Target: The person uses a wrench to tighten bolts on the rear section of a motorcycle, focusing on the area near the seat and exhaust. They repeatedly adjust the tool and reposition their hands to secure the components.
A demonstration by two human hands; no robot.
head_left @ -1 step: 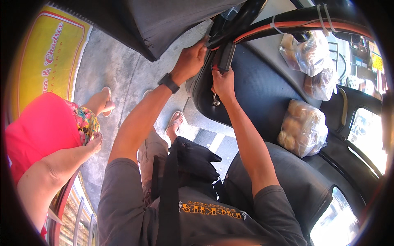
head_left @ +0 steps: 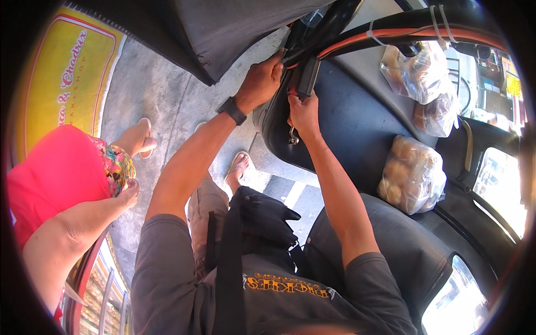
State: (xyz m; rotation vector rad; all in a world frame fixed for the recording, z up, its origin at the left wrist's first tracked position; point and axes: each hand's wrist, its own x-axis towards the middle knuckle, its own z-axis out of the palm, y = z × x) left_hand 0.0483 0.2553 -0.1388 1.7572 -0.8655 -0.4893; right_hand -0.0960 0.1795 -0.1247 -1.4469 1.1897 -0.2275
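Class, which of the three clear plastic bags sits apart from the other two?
The lowest bag in the picture: a gap shows above it, whereas the top bag and the middle bag overlap in view.

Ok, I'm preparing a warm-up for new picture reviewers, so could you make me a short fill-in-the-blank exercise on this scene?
1. The dark wristband is on the person's ____ arm.
2. The bags are nearer the person's ____ hand.
3. The banner at the picture's left is mostly ____.

Missing words: left; right; yellow.
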